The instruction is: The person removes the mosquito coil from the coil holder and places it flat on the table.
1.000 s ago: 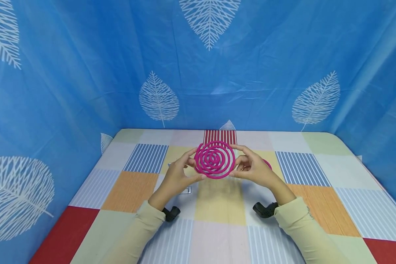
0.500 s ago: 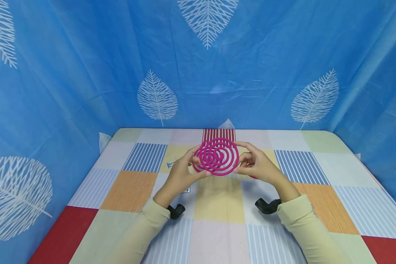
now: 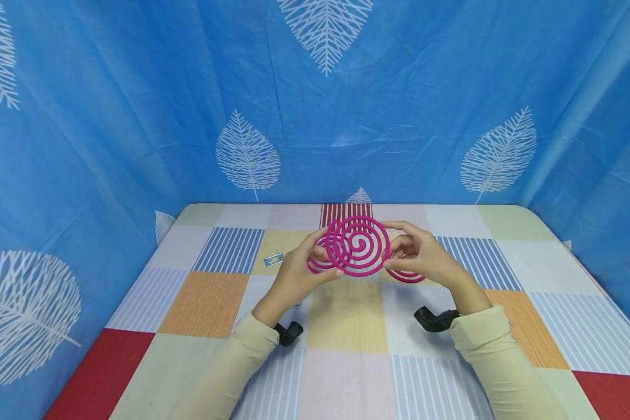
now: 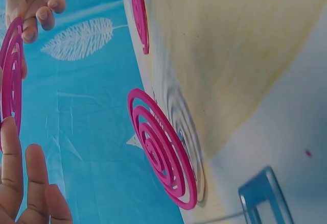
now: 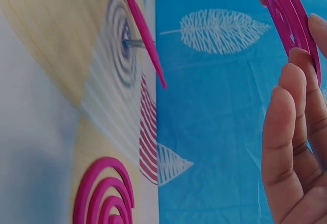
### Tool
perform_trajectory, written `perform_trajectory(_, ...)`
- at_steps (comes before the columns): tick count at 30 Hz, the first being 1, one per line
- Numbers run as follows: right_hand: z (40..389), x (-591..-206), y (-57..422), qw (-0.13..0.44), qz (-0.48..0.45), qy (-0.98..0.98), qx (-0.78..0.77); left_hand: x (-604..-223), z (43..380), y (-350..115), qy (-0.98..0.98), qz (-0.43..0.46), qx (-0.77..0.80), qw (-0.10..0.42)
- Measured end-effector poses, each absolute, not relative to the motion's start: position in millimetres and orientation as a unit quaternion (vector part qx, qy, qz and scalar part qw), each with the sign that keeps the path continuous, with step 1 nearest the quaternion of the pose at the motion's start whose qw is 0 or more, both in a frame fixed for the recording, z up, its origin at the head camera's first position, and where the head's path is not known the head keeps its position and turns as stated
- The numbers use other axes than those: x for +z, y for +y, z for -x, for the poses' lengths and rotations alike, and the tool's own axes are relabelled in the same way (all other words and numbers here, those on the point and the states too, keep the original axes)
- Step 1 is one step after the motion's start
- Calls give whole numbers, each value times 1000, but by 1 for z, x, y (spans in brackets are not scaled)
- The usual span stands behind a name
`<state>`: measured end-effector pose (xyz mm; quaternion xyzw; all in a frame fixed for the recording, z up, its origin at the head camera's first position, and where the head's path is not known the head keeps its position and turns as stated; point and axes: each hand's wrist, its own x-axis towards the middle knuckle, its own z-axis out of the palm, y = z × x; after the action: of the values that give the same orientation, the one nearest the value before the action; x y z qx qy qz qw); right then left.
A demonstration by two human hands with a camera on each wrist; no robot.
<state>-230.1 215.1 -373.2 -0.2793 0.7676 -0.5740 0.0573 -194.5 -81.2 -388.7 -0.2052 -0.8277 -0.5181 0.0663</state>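
Note:
A pink mosquito coil [image 3: 364, 246] is raised between both hands, its flat spiral facing the head camera. My left hand [image 3: 300, 271] holds its left edge, with the thumb at the lower rim. On the opposite edge, my right hand [image 3: 425, 256] grips it between index finger and thumb, the other fingers curled in. Behind it, partly overlapped in the head view, a second pink coil [image 4: 161, 152] stands raised on a short stem over a grey spiral shape [image 5: 120, 45] at the table. A third coil [image 5: 104, 193] lies on the table, partly hidden by the right hand.
A small flat metal stand [image 3: 273, 259] lies on the patchwork tablecloth [image 3: 346, 326] left of the coils. Another small metal piece [image 3: 297, 304] shows beside the left wrist. A blue leaf-patterned curtain [image 3: 399, 116] surrounds the table's back and sides.
Both hands have moved right and slightly up with the held coil. More of the coil behind it, the coil by the right hand and the metal stand at left now shows.

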Motion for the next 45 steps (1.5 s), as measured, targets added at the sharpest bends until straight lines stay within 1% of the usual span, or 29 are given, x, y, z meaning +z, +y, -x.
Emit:
perform_trajectory(9,230,-366,228,62,279,766,-576,-387,197,-71,-825,207,-521,65)
perform_trajectory(18,228,-358,238,67,256,781,-565,-386,202,-61,-816,214,-535,57)
perform_trajectory(25,228,-358,246,55,261,786,-558,-385,204,-53,-818,222,-527,61)
perform_trajectory(37,229,-355,260,59,261,788,-555,-386,207,-38,-827,209,-520,52)
perform_trajectory(45,229,-355,270,60,254,799,-542,-389,210,-30,-819,228,-524,50)
